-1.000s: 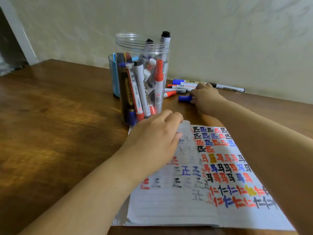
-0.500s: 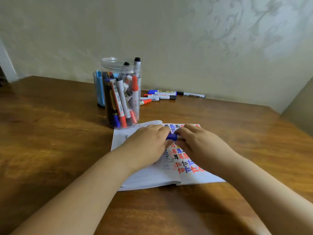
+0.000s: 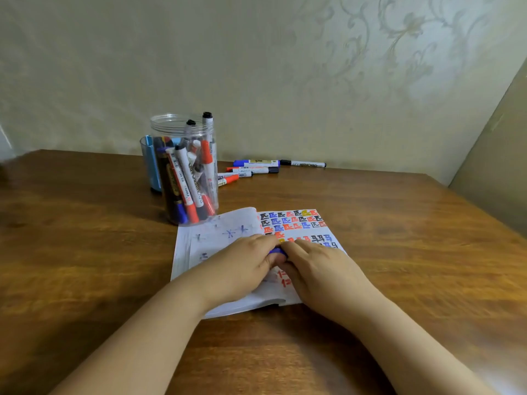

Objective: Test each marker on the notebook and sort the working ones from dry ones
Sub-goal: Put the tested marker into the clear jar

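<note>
Blue-capped marker (image 3: 276, 250) sat pinched between both hands above the open lined notebook (image 3: 216, 232) on the brown wooden bench (image 3: 85, 252); the left hand (image 3: 245, 265) and right hand (image 3: 316, 266) each curled fingers round one end, hiding most of it. Coloured test marks filled the right page. Beyond stood a clear plastic jar (image 3: 185, 166) of markers, then loose markers (image 3: 256, 169) lying near the wall.

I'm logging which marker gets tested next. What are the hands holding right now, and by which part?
A blue marker, held over the notebook between the left hand and right hand, one on each end; only its middle shows.
</note>
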`<state>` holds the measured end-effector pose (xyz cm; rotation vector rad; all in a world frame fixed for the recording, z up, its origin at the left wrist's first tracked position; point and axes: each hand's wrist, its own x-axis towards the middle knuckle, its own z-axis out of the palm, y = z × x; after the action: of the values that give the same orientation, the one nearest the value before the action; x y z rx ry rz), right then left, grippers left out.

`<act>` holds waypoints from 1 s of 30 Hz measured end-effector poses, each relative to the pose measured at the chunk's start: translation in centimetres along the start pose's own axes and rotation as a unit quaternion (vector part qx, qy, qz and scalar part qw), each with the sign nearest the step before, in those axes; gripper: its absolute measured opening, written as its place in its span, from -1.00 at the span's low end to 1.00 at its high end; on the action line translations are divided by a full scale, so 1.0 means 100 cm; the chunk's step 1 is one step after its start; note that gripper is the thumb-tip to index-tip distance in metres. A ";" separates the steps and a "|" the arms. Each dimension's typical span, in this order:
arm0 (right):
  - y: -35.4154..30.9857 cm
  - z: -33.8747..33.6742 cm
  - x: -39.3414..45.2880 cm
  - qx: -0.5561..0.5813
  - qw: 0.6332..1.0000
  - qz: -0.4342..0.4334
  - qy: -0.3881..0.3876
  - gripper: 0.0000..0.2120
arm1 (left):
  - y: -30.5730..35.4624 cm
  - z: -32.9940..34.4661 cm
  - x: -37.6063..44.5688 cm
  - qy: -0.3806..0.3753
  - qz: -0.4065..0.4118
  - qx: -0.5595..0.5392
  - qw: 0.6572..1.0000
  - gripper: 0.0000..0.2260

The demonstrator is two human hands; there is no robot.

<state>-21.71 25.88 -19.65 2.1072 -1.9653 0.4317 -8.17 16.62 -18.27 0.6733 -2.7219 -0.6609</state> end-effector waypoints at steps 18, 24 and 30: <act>0.003 -0.019 -0.009 0.065 0.990 0.119 -0.031 -0.55 | -0.007 -0.003 -0.008 0.039 -0.053 -0.065 0.996 -0.76; 0.005 -0.050 -0.011 0.240 0.947 0.189 -0.096 -0.79 | -0.004 -0.004 -0.011 0.115 -0.050 -0.058 0.990 -0.78; 0.004 -0.045 -0.013 0.574 0.759 0.302 -0.053 -0.87 | -0.004 -0.003 -0.013 0.143 -0.052 -0.044 0.987 -0.82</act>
<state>-22.49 28.71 -16.01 1.8112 -2.8191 2.1461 -6.81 16.87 -18.41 0.8233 -2.3946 -0.6494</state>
